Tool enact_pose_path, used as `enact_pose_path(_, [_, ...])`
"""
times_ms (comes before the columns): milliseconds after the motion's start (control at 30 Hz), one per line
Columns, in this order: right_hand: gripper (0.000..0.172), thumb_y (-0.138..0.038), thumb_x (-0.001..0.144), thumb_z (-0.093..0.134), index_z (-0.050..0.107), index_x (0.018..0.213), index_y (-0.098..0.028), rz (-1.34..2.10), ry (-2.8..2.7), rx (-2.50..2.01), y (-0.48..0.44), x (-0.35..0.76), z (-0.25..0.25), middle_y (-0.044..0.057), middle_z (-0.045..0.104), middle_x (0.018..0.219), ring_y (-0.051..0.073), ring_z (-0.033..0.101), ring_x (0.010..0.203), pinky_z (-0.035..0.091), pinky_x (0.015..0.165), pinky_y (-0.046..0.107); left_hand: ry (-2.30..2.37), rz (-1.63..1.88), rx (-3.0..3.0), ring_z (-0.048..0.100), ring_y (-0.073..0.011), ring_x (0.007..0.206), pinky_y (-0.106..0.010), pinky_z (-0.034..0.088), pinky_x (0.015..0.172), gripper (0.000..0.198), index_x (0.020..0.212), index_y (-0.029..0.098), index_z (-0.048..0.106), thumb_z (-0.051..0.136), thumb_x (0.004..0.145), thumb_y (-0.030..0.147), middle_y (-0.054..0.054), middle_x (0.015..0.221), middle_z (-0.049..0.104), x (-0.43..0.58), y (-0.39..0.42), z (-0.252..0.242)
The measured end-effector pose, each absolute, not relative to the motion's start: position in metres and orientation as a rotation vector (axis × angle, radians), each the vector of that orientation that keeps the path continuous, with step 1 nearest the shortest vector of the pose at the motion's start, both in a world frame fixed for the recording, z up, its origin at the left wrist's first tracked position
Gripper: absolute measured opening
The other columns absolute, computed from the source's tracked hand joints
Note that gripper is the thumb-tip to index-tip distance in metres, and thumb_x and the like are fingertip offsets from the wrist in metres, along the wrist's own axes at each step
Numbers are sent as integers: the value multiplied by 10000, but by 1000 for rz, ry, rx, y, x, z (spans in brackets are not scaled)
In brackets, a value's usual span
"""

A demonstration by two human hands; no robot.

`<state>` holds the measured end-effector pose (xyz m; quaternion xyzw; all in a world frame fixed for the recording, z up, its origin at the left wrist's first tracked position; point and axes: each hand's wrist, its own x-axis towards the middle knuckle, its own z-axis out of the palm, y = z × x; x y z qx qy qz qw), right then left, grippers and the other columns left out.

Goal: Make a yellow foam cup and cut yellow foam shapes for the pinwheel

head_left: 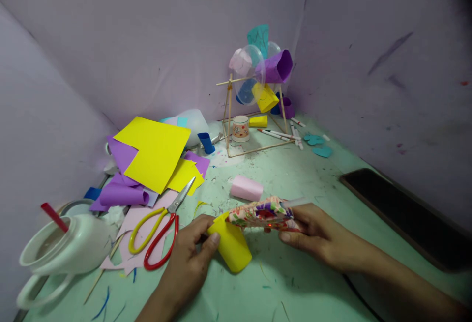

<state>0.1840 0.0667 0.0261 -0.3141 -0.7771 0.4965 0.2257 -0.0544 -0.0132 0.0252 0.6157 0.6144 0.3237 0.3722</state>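
My left hand (197,250) grips a rolled yellow paper tube (234,248) by its upper left edge, thumb on the outside. In my right hand (317,236) is a glue gun (261,214) covered in patterned paper, with a small red light glowing and a clear glue stick at its back. The gun's front end is at the top rim of the yellow tube; whether it touches is unclear. A pink paper tube (247,188) lies just behind the gun. To the left of my left hand, scissors (165,223) with yellow and red handles rest on paper scraps.
At the back stands a stick frame (229,115) bearing a wheel of clear discs (250,73) and coloured paper cups. Yellow sheets (158,150) and purple paper (120,195) pile up at left, near a white pot (77,243). Right: a dark phone-like slab (398,219), markers (280,135).
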Motion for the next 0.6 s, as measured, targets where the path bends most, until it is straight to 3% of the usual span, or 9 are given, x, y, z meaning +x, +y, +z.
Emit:
enact_pose_path(333, [155, -316, 763, 580, 610, 820, -175, 1465, -2030, -824, 74, 190, 28, 16, 583, 722, 151, 512, 635, 415, 595, 250, 1630, 875, 1546, 532, -197, 717, -300, 393, 642, 273, 793, 151, 571, 466, 825, 401, -49, 773, 572, -57, -12, 28])
enact_pose_path(500, [269, -432, 712, 617, 509, 739, -187, 1481, -1535, -1109, 98, 197, 22, -29, 505, 571, 98, 418, 456, 319, 419, 213, 1607, 850, 1539, 528, -192, 717, -292, 391, 642, 278, 794, 157, 578, 463, 829, 407, -45, 778, 577, -57, -12, 30])
enact_pose_path(600, [261, -424, 692, 588, 488, 666, -184, 1375, -1466, -1392, 114, 199, 10, -18, 504, 558, 104, 440, 455, 345, 430, 231, 1570, 824, 1556, 518, -186, 710, -285, 385, 635, 278, 795, 160, 585, 461, 835, 406, -37, 764, 568, -56, -13, 29])
